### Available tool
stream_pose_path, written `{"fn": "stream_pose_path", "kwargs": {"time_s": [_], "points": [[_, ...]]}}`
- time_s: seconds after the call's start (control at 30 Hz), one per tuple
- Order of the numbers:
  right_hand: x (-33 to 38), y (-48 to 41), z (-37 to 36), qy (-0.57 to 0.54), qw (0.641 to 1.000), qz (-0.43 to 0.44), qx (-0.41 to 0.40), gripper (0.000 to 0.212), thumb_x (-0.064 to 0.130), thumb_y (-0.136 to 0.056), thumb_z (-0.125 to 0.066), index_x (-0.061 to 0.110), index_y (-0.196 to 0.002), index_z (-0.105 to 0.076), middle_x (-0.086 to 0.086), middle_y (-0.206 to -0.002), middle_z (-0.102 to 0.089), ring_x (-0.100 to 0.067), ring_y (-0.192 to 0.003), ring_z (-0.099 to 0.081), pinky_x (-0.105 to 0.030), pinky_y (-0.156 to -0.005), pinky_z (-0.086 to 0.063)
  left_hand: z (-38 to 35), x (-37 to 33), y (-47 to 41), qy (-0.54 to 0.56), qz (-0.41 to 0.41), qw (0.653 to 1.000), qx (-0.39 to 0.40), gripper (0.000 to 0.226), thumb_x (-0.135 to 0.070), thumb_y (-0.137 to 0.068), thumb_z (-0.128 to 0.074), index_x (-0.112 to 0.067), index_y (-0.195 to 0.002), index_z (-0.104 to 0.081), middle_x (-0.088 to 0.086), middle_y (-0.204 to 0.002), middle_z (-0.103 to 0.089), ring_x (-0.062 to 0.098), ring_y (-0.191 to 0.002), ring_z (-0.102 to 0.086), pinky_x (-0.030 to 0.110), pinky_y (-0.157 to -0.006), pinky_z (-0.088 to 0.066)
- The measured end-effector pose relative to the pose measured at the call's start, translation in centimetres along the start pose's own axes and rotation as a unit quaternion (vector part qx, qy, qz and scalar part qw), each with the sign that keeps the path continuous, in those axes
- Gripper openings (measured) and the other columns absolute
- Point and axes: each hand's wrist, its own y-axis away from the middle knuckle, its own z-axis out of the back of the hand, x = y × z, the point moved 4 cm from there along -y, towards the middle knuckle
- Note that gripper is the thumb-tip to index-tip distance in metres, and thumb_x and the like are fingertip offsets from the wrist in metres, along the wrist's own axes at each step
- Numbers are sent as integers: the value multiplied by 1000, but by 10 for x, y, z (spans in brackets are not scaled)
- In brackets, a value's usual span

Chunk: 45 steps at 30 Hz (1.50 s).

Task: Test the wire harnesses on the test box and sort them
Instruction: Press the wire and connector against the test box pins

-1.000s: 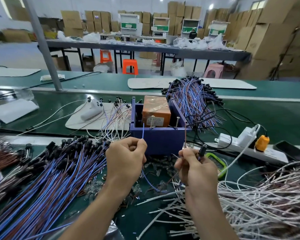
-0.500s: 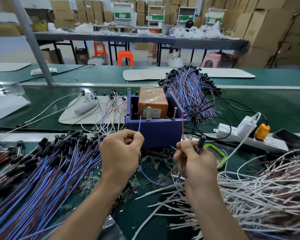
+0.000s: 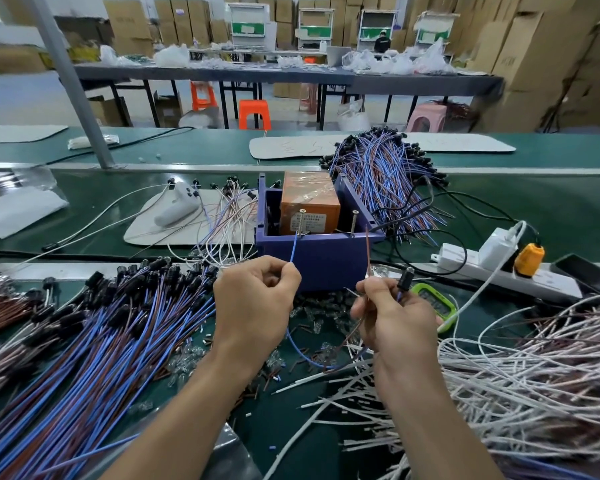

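Blue lead point(image 3: 293, 247) tip now nearer the left screw point(image 3: 300, 221) of the purple test box point(image 3: 326, 265), left hand point(image 3: 253, 303) pinching that lead, right hand point(image 3: 395, 317) gripping brown lead point(image 3: 368, 251) and black connector point(image 3: 403, 280), wire harness point(image 3: 305, 358) looping low between them, blue-brown bundle point(image 3: 101, 341) at left, white wires point(image 3: 534, 368) crowding right, power strip point(image 3: 499, 277) beyond.

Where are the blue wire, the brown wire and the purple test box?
blue wire point(image 3: 293, 249): head view, on the upright stretch just below its bare tip.
brown wire point(image 3: 368, 258): head view, midway up its upright stretch.
purple test box point(image 3: 329, 268): head view, on the bare front wall.
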Motion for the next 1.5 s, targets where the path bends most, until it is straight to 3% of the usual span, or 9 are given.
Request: {"fn": "stream_pose_path", "kwargs": {"time_s": [0.33, 0.73, 0.87, 1.03, 1.13, 1.27, 1.37, 1.43, 1.5], "points": [[-1, 0, 0, 1, 1000, 0, -1, 21, 13, -100, -62, 10, -79, -67, -5, -55, -64, -11, -44, -50, -19, -41, -36, -2, 2, -1, 1, -1, 1000, 9, 28, -25, -89, -70, -30, -62, -71, -12, -45, -60, 1, -36, -47, 16, -44, -43], [-5, -3, -1, 38, 999, 23, 10, 24, 15, -98, -64, 7, -76, -71, -4, -54, -64, -8, -42, -44, -14, -43, -37, -2, 1, 0, 5, 7, 1000, 17, 23, -25, -90, -68, -32, -68, -73, -8, -43, -60, 4, -34, -48, 15, -42, -42], [-4, -1, -2, 30, 999, 19, 14, 24, 14, -98, -64, 5, -77, -71, -3, -53, -62, -5, -43, -47, -12, -43, -37, -3, 2, -1, 23, 17, 999, 19, 23, -24, -92, -69, -41, -77, -73, -7, -42, -60, 3, -32, -49, 13, -41, -40], [4, 1, 5, -53, 998, 28, -34, 23, 8, -96, -64, 5, -73, -67, -5, -51, -55, -12, -43, -42, -20, -39, -29, 2, 1, 0, 14, 12, 1000, -10, 15, -31, -86, -66, -37, -74, -73, -9, -46, -61, 7, -37, -52, 17, -44, -43], [9, 4, 4, -66, 997, 45, -15, 27, 6, -94, -64, 10, -69, -70, -5, -50, -52, -12, -43, -42, -21, -39, -29, 3, -3, 1, 27, 4, 1000, -13, 14, -33, -84, -65, -36, -73, -73, -11, -47, -61, 5, -39, -51, 18, -44, -43], [7, 10, -8, -24, 995, 45, 82, 28, 7, -91, -67, 15, -64, -73, -4, -48, -49, -13, -43, -39, -24, -43, -29, -4, -12, 3, 95, 46, 992, 74, 18, -26, -87, -72, -30, -71, -78, -4, -52, -66, 5, -45, -55, 21, -47, -46], [8, 15, -15, -3, 989, 48, 138, 25, 9, -90, -69, 14, -66, -74, -1, -47, -48, -12, -43, -39, -20, -42, -29, -10, -22, 4, 231, 144, 949, 161, 7, -25, -84, -79, -26, -79, -85, 4, -73, -77, 11, -66, -69, 28, -69, -56], [11, 19, -17, 0, 985, 44, 166, 18, 17, -83, -70, 15, -65, -74, 0, -47, -48, -10, -42, -41, -18, -42, -31, -11, -29, 4, 261, 176, 925, 211, 11, -31, -75, -84, -24, -83, -85, 7, -83, -80, 18, -79, -74, 40, -84, -59], [13, 21, -18, 6, 982, 36, 185, 15, 21, -79, -72, 15, -66, -74, -1, -48, -50, -10, -42, -42, -18, -42, -31, -9, -34, 4, 277, 179, 911, 247, 17, -31, -70, -86, -21, -85, -85, 9, -85, -80, 18, -81, -75, 36, -82, -60]]}}
